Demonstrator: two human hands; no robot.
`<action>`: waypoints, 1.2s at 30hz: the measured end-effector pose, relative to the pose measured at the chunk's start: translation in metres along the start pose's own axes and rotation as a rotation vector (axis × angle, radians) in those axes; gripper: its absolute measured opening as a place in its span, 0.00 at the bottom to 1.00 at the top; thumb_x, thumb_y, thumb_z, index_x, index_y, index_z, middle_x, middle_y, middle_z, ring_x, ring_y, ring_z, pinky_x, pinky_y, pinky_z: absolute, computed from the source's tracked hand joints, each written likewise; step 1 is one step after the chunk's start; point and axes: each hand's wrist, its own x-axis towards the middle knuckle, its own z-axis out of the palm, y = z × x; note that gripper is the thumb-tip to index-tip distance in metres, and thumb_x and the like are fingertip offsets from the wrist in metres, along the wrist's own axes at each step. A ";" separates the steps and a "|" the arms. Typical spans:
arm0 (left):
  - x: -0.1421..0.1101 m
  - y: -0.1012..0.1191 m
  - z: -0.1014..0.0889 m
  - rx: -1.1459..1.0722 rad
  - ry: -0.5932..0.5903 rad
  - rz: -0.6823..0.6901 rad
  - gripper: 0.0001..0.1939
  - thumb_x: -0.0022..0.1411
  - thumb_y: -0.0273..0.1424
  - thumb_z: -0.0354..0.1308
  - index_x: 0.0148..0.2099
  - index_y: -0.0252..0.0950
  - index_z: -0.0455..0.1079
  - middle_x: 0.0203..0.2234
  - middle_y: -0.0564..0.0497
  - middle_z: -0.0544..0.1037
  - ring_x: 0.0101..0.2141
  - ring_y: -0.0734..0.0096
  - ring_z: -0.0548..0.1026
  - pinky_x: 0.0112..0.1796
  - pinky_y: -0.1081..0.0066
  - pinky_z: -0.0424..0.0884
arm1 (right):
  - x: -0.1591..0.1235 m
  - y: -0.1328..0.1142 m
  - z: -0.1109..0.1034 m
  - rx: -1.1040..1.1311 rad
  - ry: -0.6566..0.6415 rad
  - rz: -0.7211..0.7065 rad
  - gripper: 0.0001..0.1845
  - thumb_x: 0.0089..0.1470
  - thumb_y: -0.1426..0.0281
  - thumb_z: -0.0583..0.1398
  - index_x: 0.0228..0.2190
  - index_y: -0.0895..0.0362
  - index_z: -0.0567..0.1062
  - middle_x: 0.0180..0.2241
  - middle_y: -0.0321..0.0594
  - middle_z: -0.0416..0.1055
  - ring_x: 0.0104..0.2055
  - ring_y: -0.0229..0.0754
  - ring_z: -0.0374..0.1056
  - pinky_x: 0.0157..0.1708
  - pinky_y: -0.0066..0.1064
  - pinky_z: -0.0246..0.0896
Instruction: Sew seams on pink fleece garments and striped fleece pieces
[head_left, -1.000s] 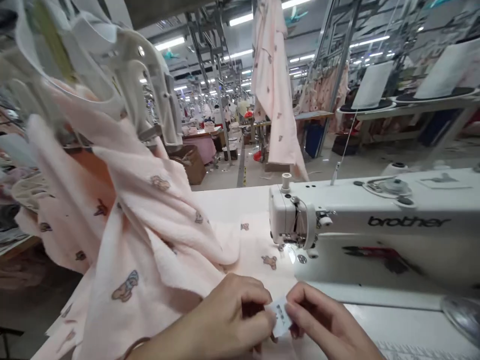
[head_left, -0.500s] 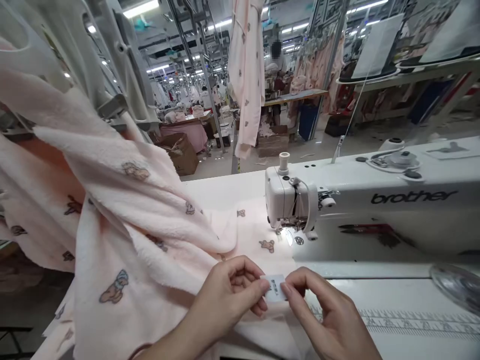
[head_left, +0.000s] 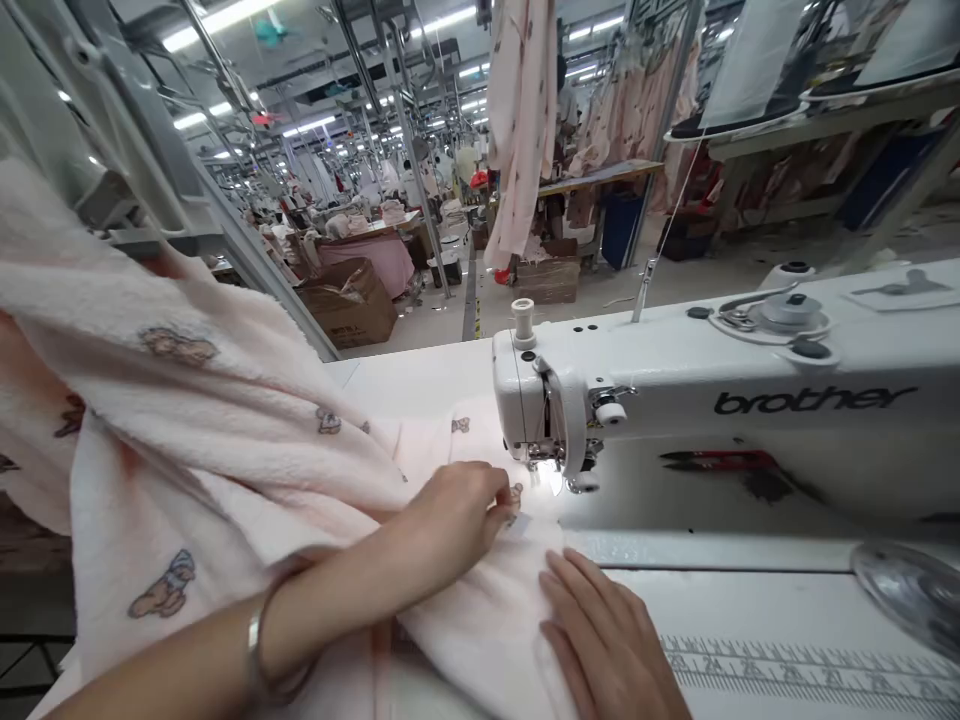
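Close to the sewing machine's needle area, my left hand [head_left: 461,510] is closed in a pinch at a small white label [head_left: 518,523]. Most of the label is hidden by the fingers; one corner shows against the fabric. Pale pink fleece fabric [head_left: 225,450] with printed bears lies beneath this hand and drapes up to the left. My right hand [head_left: 604,635] rests flat, fingers stretched out, on the fabric's right edge. Just beyond both hands is the lit head of the white sewing machine [head_left: 536,400].
Red-handled thread snips [head_left: 720,460] lie under the machine arm. A ruler scale [head_left: 810,668] runs along the table's front right. Thread cones [head_left: 757,70] stand behind. Past the table are a cardboard box [head_left: 349,305] and hanging pink garments [head_left: 521,130].
Both hands held the label up between them before. My left hand has carried it forward onto the fabric by the needle; my right hand has released it and flattened onto the cloth.
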 end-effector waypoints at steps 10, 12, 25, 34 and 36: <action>0.019 -0.033 0.041 -0.085 -0.021 0.001 0.03 0.57 0.24 0.52 0.32 0.36 0.65 0.31 0.49 0.71 0.33 0.67 0.70 0.36 0.70 0.65 | 0.016 0.004 0.009 0.100 -0.028 0.097 0.09 0.60 0.72 0.50 0.36 0.59 0.70 0.42 0.46 0.68 0.47 0.47 0.63 0.44 0.36 0.57; 0.016 -0.027 0.034 -0.103 0.016 -0.018 0.03 0.58 0.26 0.52 0.32 0.36 0.66 0.31 0.50 0.72 0.33 0.68 0.70 0.36 0.71 0.65 | 0.024 0.004 0.008 0.132 -0.037 0.190 0.09 0.61 0.72 0.49 0.32 0.57 0.67 0.37 0.46 0.65 0.42 0.45 0.63 0.39 0.36 0.58; 0.019 -0.023 0.066 -0.537 -0.066 -0.433 0.07 0.53 0.32 0.54 0.26 0.35 0.66 0.14 0.53 0.72 0.17 0.72 0.69 0.21 0.75 0.61 | 0.024 0.009 0.013 0.080 0.024 0.274 0.12 0.60 0.68 0.50 0.42 0.63 0.66 0.38 0.48 0.62 0.42 0.48 0.59 0.41 0.39 0.56; 0.023 -0.023 0.064 -0.533 -0.101 -0.424 0.07 0.52 0.33 0.53 0.25 0.36 0.64 0.12 0.56 0.69 0.16 0.72 0.69 0.20 0.75 0.62 | 0.016 0.011 0.015 0.065 -0.029 0.232 0.16 0.58 0.71 0.55 0.48 0.60 0.68 0.38 0.48 0.61 0.42 0.47 0.60 0.40 0.39 0.57; 0.023 -0.024 0.064 -0.545 -0.115 -0.419 0.07 0.52 0.33 0.54 0.26 0.36 0.64 0.13 0.56 0.69 0.16 0.73 0.69 0.20 0.76 0.62 | 0.015 0.011 0.016 0.064 -0.024 0.229 0.16 0.58 0.71 0.55 0.48 0.60 0.68 0.38 0.48 0.61 0.42 0.47 0.60 0.40 0.39 0.57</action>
